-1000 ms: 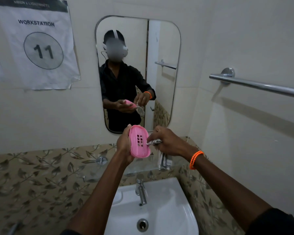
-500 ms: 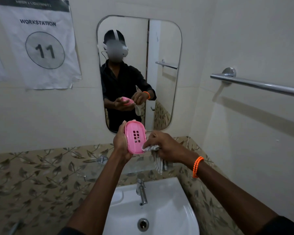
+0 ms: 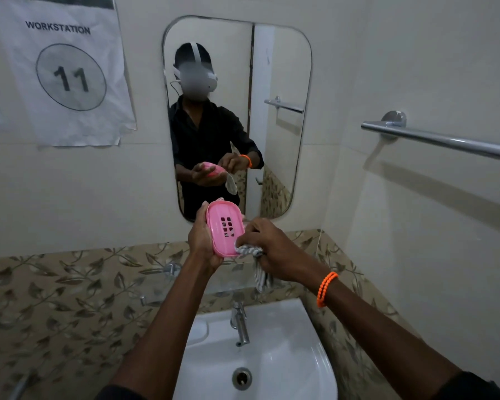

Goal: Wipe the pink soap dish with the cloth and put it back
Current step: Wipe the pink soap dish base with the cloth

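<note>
Sink [image 3: 274, 368] and tap [image 3: 239, 324] below hands [image 3: 234, 243]

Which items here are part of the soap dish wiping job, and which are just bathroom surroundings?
In use:
- pink plastic soap dish, gripped by the left hand
- grey striped cloth, bunched in the right hand

Surroundings:
- white ceramic basin
- chrome tap
- wall mirror
- chrome towel rail
- paper workstation sign
</note>
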